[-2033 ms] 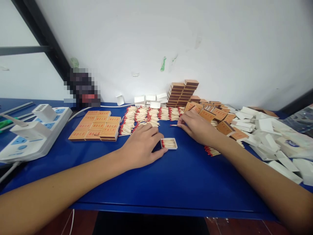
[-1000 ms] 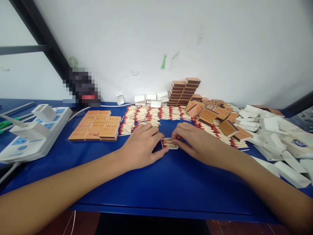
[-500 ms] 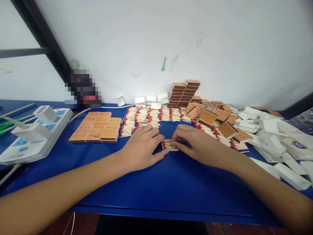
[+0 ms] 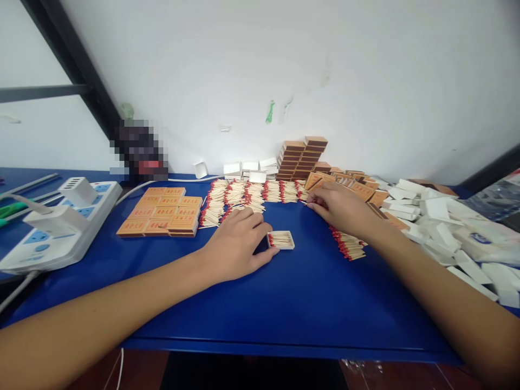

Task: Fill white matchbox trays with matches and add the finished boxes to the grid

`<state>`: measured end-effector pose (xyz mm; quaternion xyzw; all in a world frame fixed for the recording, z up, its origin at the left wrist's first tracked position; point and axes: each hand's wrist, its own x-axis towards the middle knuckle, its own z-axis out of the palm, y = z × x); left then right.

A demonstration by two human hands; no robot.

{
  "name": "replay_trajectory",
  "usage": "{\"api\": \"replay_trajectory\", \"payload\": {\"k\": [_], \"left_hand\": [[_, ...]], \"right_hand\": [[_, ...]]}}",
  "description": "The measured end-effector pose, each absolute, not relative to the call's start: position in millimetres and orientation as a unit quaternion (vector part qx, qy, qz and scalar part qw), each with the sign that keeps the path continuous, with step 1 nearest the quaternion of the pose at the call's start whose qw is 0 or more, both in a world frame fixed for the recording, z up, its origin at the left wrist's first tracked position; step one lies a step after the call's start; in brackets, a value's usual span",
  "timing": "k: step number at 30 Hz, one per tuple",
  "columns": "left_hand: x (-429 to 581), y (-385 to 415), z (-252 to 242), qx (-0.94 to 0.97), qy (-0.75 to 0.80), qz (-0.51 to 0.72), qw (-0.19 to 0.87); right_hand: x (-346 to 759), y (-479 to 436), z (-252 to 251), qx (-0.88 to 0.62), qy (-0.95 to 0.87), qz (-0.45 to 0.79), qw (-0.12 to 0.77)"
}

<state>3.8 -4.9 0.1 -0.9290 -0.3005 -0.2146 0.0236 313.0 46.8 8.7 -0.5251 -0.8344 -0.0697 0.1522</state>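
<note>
A white matchbox tray (image 4: 287,247) lies on the blue table, part filled with red-headed matches (image 4: 280,238). My left hand (image 4: 239,246) rests at the tray's left end, thumb and forefinger closed on it. To the right and farther back, my right hand (image 4: 335,208) has its fingertips pinched together beside the rows of matches (image 4: 288,191). What lies between those fingertips is too small to make out. Under the right wrist, another row of matches (image 4: 349,246) shows in part.
Orange matchboxes (image 4: 162,211) lie flat at the left, beside a white power strip (image 4: 77,227). A stack of matchboxes (image 4: 300,160) stands against the wall, with loose orange sleeves (image 4: 363,187) to its right. White empty trays (image 4: 441,233) are heaped at the far right.
My right hand has left the tray and moved right and back to the spread-out matches. My left hand keeps its place on the tray, whose right end is now uncovered.
</note>
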Motion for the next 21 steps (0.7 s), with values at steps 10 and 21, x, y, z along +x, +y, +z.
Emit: {"api": "replay_trajectory", "payload": {"k": [10, 21], "left_hand": [[3.3, -4.6, -0.6, -0.929, -0.301, -0.216, 0.026], [4.0, -5.7, 1.6, -0.93, -0.301, -0.209, 0.025]], "right_hand": [[307.3, 54.2, 2.3, -0.498, -0.843, -0.078, 0.186], [308.1, 48.5, 3.6, -0.536, -0.828, -0.092, 0.135]]}}
